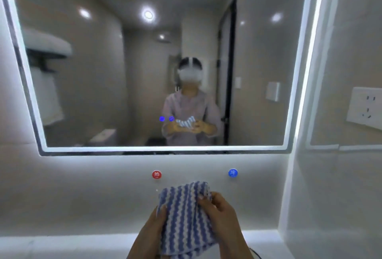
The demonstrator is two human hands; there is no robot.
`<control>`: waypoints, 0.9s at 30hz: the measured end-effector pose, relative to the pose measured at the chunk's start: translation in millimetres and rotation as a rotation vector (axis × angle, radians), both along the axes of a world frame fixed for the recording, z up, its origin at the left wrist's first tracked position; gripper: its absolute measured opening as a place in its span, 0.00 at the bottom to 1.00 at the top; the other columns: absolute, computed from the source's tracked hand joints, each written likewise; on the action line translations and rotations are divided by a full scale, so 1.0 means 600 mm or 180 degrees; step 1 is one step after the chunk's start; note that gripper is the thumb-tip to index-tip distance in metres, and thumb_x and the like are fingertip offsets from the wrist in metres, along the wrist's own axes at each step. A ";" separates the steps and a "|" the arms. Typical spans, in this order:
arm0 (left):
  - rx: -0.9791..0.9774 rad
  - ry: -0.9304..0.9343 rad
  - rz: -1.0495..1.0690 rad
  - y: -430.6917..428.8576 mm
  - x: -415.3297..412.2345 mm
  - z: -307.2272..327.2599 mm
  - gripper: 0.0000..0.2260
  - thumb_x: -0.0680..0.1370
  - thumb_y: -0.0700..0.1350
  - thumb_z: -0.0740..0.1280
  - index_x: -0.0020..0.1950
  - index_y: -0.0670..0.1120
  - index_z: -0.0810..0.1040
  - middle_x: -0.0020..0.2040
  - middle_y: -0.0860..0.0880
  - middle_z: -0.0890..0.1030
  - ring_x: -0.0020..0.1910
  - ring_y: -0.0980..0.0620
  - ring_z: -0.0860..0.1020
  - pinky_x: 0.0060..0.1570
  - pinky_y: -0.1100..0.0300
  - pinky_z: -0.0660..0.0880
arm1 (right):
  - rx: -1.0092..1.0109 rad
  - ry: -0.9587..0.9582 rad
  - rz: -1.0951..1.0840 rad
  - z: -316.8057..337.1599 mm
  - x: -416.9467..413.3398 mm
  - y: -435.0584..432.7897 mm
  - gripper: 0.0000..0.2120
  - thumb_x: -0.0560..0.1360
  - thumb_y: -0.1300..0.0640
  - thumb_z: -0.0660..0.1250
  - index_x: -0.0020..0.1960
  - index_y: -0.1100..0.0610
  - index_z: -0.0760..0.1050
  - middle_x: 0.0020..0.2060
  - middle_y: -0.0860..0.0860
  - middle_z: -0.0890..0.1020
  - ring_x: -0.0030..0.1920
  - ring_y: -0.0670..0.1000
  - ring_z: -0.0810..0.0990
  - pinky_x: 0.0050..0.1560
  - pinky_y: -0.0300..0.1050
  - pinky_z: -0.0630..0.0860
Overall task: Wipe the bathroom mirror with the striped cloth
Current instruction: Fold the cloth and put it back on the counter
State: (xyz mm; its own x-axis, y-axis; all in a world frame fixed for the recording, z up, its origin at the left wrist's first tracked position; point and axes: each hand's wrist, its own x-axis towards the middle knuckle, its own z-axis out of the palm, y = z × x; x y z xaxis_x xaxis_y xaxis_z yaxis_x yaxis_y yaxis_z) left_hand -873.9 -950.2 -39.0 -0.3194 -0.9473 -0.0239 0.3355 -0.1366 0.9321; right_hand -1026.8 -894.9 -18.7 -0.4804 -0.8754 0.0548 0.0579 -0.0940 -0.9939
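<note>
Barely begun, by the look of it: no wiping yet. Holding the cloth [184, 217] in both hands, near and low, in front of the wall under the mirror [93, 93] and apart from the glass. Gripping its left edge with the left hand [148, 236], thumb laid on the stripes; pinching its upper right corner with the right hand [221, 211], fingers curled. Seemingly bunching it into a pad, though hard to say for sure. Left to do: raising the cloth to the glass and passing over the whole pane, edge to edge. Cannot tell any smears on the glass; blurred throughout.

Round about: a red button [156, 174] and a blue button [233, 173] on the wall just below the lit frame, beyond the cloth; two small blue icons [166, 118] low on the glass; a socket [365, 108] on the right wall; a pale tabletop [62, 246] near, below the hands. Nothing between cloth and mirror; worth keeping off the buttons and icons when wiping the lower edge.
</note>
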 end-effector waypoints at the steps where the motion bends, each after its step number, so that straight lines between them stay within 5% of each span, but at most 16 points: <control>1: 0.0143 0.0050 -0.0016 0.003 0.018 0.014 0.16 0.80 0.42 0.56 0.67 0.38 0.69 0.58 0.39 0.78 0.51 0.43 0.77 0.55 0.53 0.72 | 0.0069 0.0081 0.0002 0.001 0.021 -0.001 0.09 0.75 0.58 0.70 0.36 0.52 0.80 0.32 0.46 0.85 0.39 0.48 0.81 0.41 0.41 0.75; 4: 0.0522 0.0182 -0.0095 0.025 0.089 0.043 0.17 0.78 0.46 0.59 0.64 0.41 0.73 0.60 0.37 0.77 0.50 0.47 0.81 0.55 0.53 0.74 | 0.0180 0.0189 0.0063 0.002 0.098 -0.003 0.10 0.78 0.53 0.65 0.40 0.52 0.80 0.37 0.46 0.85 0.39 0.45 0.82 0.43 0.40 0.76; 7: 0.0805 0.0443 0.0034 0.005 0.157 0.037 0.18 0.82 0.44 0.52 0.65 0.35 0.70 0.62 0.34 0.75 0.32 0.60 0.81 0.32 0.69 0.76 | 0.0143 0.0128 0.0095 -0.003 0.172 -0.010 0.09 0.80 0.53 0.61 0.50 0.53 0.79 0.44 0.48 0.85 0.46 0.47 0.83 0.46 0.40 0.76; 9: 0.0864 0.0402 -0.0135 -0.002 0.202 0.033 0.18 0.82 0.46 0.52 0.66 0.37 0.71 0.62 0.36 0.76 0.55 0.49 0.80 0.55 0.58 0.75 | 0.0216 -0.0012 0.0141 -0.005 0.215 -0.010 0.09 0.81 0.52 0.59 0.54 0.54 0.76 0.48 0.49 0.83 0.49 0.48 0.82 0.48 0.41 0.77; 11: 0.0977 0.0242 -0.0099 -0.014 0.240 0.026 0.19 0.81 0.46 0.54 0.66 0.36 0.71 0.65 0.36 0.74 0.64 0.40 0.73 0.65 0.47 0.68 | 0.0276 -0.0034 0.0109 -0.007 0.247 -0.010 0.11 0.81 0.51 0.58 0.53 0.55 0.78 0.48 0.50 0.84 0.49 0.49 0.83 0.50 0.44 0.77; 15: 0.0372 0.0038 -0.0132 -0.005 0.296 0.012 0.10 0.77 0.41 0.61 0.55 0.43 0.78 0.50 0.42 0.84 0.47 0.43 0.83 0.41 0.54 0.82 | 0.0259 0.0048 -0.0101 -0.007 0.291 -0.012 0.14 0.82 0.51 0.57 0.50 0.53 0.80 0.44 0.48 0.85 0.47 0.48 0.83 0.52 0.47 0.78; 21: 0.0089 0.0149 0.0155 -0.001 0.323 0.025 0.08 0.74 0.36 0.65 0.50 0.46 0.79 0.45 0.45 0.85 0.42 0.44 0.84 0.36 0.55 0.82 | 0.0132 0.0078 0.0188 -0.012 0.316 -0.014 0.12 0.70 0.55 0.74 0.49 0.60 0.79 0.42 0.52 0.86 0.44 0.49 0.85 0.43 0.42 0.79; 24: 0.0073 0.0293 0.0072 0.005 0.328 0.030 0.15 0.66 0.38 0.70 0.52 0.43 0.79 0.46 0.43 0.85 0.41 0.44 0.84 0.33 0.57 0.80 | 0.0068 0.0281 0.0097 -0.010 0.313 -0.012 0.04 0.73 0.57 0.71 0.43 0.59 0.80 0.38 0.51 0.86 0.40 0.48 0.85 0.41 0.40 0.79; 27: 0.0065 0.0310 0.0155 0.009 0.328 0.032 0.12 0.68 0.35 0.69 0.50 0.44 0.79 0.45 0.44 0.85 0.39 0.46 0.84 0.34 0.56 0.81 | -0.0062 0.0762 -0.0084 -0.007 0.309 -0.009 0.10 0.77 0.53 0.66 0.39 0.56 0.79 0.33 0.47 0.85 0.33 0.44 0.81 0.36 0.38 0.75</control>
State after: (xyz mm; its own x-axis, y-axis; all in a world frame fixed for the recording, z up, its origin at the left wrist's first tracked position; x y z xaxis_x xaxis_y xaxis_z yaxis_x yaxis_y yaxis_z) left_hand -677.4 -944.9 -19.8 -0.2746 -0.9615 -0.0145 0.4310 -0.1365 0.8919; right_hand -841.2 -900.1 -22.8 -0.4742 -0.8604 0.1867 -0.1819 -0.1117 -0.9769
